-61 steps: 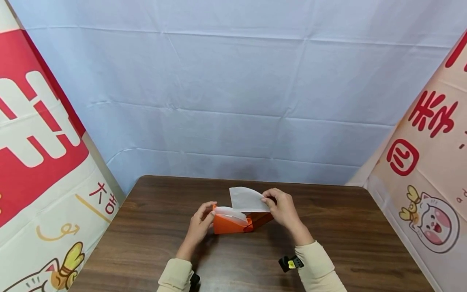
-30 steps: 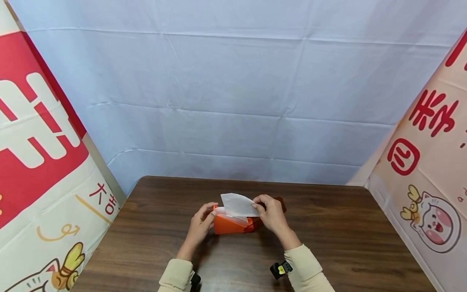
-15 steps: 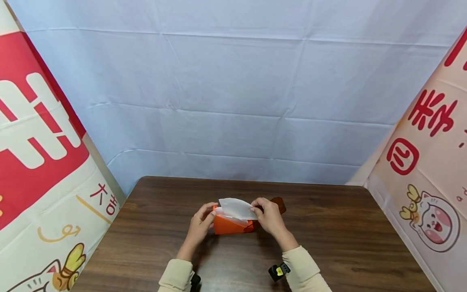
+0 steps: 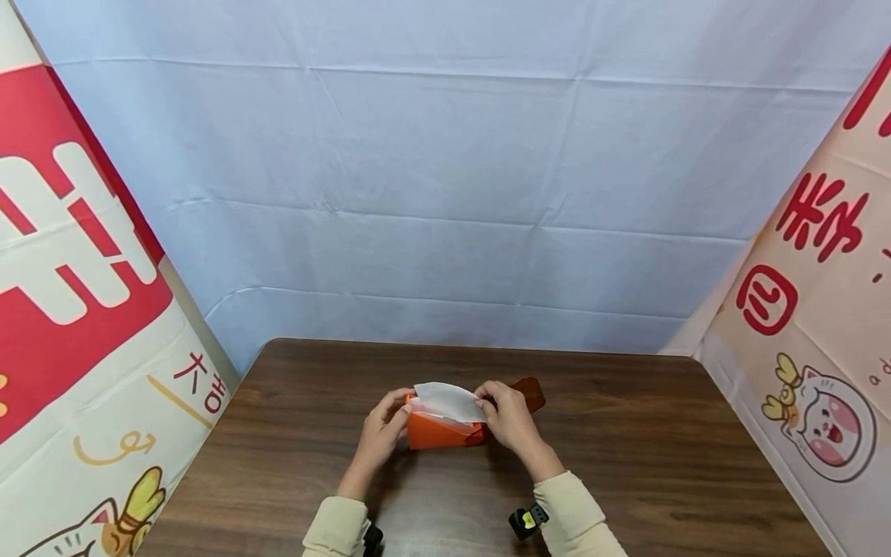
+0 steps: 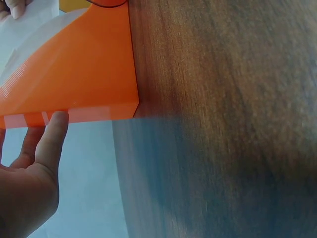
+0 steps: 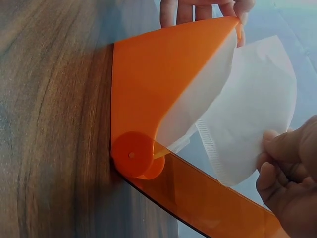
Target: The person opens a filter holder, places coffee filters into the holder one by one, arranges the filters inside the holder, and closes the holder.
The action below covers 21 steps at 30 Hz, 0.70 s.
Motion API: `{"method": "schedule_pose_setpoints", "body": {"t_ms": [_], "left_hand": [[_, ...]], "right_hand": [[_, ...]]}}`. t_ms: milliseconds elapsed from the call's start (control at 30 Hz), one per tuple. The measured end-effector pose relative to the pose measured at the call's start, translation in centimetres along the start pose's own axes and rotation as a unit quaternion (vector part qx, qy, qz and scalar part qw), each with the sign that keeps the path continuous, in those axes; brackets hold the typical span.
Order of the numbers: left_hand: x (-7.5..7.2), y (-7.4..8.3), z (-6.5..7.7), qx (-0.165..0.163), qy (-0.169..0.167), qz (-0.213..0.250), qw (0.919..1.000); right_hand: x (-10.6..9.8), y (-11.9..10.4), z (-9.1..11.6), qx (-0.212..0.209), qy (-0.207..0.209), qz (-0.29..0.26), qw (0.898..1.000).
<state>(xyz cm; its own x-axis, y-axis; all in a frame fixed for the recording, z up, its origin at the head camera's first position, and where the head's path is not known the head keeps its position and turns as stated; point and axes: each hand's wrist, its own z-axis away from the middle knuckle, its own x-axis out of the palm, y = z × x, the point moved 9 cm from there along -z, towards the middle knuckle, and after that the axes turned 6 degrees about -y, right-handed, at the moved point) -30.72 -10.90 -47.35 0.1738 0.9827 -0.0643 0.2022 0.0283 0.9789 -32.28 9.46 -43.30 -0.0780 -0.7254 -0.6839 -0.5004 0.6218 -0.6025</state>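
A white paper coffee filter (image 6: 250, 109) with a crimped edge is pinched between the thumb and fingers of my right hand (image 4: 508, 415). It hangs over the mouth of an orange filter holder (image 4: 437, 432), overlapping the white filters (image 6: 203, 89) standing inside. My left hand (image 4: 381, 427) grips the holder's left end, its fingertips (image 5: 58, 119) against the end wall and upper rim. The holder's see-through lid (image 6: 198, 193) is swung back on its round hinge, reaching out behind my right hand.
The holder stands on a dark brown wooden table (image 4: 661, 449). A pale blue cloth (image 4: 445, 193) hangs behind it. Printed banners (image 4: 821, 371) flank the table on both sides.
My right hand has come left and down with the coffee filter, from right of the holder to over its mouth. My left hand has stayed at the holder's end.
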Motion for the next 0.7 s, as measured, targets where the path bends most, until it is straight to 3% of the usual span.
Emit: {"method": "schedule_pose_setpoints", "body": {"t_ms": [700], "left_hand": [[0.0,-0.3,-0.2,-0.005,-0.003,0.019,0.9998]], "right_hand": [[2.0,0.0,-0.1,0.011,-0.043,0.016,0.999]]}}
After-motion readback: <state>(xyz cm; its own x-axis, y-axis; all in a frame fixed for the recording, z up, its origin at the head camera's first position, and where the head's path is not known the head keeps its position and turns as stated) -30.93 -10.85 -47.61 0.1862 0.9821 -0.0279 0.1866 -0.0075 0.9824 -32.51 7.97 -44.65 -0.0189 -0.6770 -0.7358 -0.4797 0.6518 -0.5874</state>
